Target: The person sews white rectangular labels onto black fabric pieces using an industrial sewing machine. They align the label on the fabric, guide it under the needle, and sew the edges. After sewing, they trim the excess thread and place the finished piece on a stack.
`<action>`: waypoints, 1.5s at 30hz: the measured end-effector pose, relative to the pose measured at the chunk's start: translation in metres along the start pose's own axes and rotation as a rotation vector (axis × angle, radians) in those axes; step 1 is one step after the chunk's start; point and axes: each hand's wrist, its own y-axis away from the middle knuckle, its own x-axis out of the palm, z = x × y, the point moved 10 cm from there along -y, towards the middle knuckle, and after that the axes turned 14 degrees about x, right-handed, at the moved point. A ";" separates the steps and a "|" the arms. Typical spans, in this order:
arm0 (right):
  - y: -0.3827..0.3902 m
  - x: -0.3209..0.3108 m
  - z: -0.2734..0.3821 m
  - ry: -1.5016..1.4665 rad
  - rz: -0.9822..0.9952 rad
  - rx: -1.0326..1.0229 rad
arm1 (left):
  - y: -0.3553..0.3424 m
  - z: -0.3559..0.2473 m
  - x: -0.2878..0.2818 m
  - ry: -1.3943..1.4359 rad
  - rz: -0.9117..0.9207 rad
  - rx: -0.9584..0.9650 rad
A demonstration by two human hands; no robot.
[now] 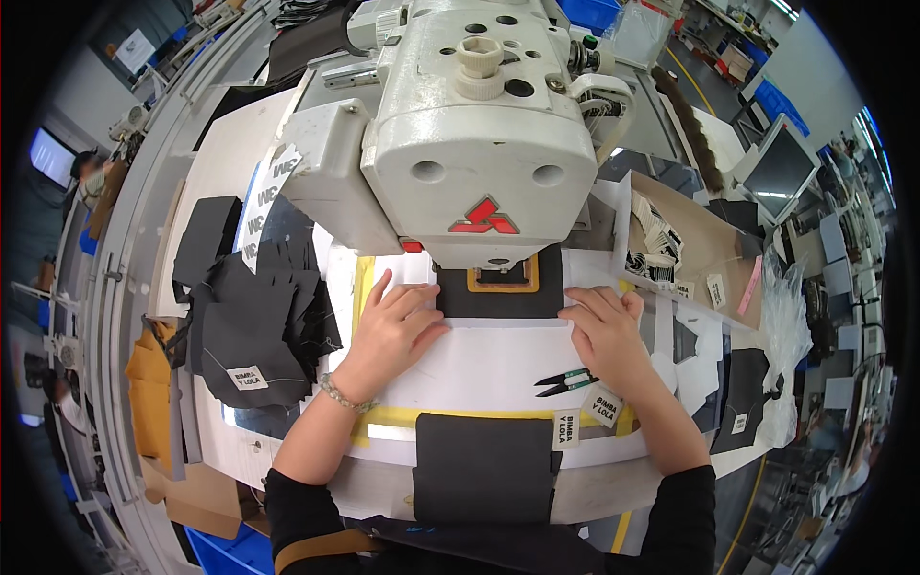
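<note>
A black fabric panel (452, 299) lies flat under the head of a white sewing machine (479, 144). An orange-yellow rectangular frame (475, 285) of the machine rests on its middle. My left hand (391, 328) touches the panel's left edge with its fingertips, fingers apart. At the right edge lie the fingertips of my right hand (609, 337), also outstretched. Below my right palm are black thread snips (563, 383) with green on the handle, whose far end is hidden by the hand. Two white woven labels (565, 429) lie nearby, beside another black fabric panel (484, 470) at the front edge.
Black fabric pieces (254, 331) are piled at the left, one bearing a label. At the right stands a cardboard box (704, 273) with many labels. A labelled black piece (743, 398) and clear plastic (786, 316) lie beyond it. Yellow tape (383, 422) borders the white work surface.
</note>
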 end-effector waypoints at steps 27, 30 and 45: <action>-0.003 0.004 0.004 0.123 -0.043 -0.051 | -0.007 -0.016 0.006 -0.208 0.113 0.055; -0.009 0.007 0.001 0.142 -0.069 -0.022 | -0.007 -0.016 0.006 -0.211 0.106 0.050; -0.014 0.022 -0.011 0.118 0.004 0.045 | -0.006 -0.014 0.007 -0.185 0.101 0.021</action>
